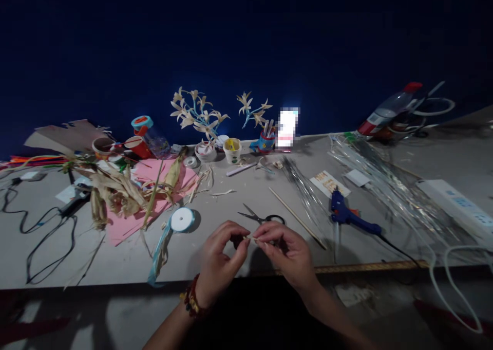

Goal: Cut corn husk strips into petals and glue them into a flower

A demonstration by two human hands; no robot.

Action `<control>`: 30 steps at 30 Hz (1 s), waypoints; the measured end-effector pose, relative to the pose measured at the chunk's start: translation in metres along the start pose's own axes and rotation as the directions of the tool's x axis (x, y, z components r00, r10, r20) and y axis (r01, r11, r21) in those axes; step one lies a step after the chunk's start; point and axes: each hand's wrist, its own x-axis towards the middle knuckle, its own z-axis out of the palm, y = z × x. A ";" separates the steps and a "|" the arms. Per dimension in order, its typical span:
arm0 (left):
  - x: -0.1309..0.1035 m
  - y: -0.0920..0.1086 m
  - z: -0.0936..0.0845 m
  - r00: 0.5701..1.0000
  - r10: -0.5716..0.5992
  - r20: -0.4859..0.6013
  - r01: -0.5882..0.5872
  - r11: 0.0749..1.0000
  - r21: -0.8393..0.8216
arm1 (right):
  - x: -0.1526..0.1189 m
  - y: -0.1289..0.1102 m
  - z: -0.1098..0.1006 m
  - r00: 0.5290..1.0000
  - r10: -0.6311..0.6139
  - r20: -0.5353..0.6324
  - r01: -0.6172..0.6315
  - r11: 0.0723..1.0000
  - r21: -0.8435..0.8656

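My left hand (pixel 224 255) and my right hand (pixel 287 252) meet above the table's front edge, thumbs and fingertips pinched together. Between them they hold a small pale strip (pixel 252 239), partly hidden by the fingers. Just beyond my right hand lie black-handled scissors (pixel 262 216), blades open and pointing left. A thin wooden stick (pixel 296 217) slants across the table to the right of the scissors. Left of my left hand stands a white spool (pixel 182 219) with blue ribbon (pixel 158 255) trailing to the table edge.
A blue glue gun (pixel 352 216), clear wrapped wires (pixel 385 185) and a white power strip (pixel 458 206) lie right. Dried husks (pixel 119 193) cover pink paper (pixel 123 229) on the left. Husk flowers (pixel 196 113), a white cup (pixel 232 152) and a lit phone (pixel 287 128) stand behind.
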 end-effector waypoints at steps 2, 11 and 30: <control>0.000 0.000 -0.001 1.000 0.009 0.006 -0.009 1.000 0.013 | 0.000 0.000 0.000 1.000 0.013 -0.017 -0.013 1.000 0.013; 0.000 0.000 0.000 1.000 0.020 -0.015 -0.019 0.999 0.036 | 0.000 -0.004 0.001 0.996 0.058 -0.061 -0.054 0.997 0.063; -0.003 0.001 -0.001 0.999 0.043 0.013 -0.043 0.999 -0.021 | 0.007 -0.023 -0.002 0.992 0.080 0.098 -0.045 0.948 -0.314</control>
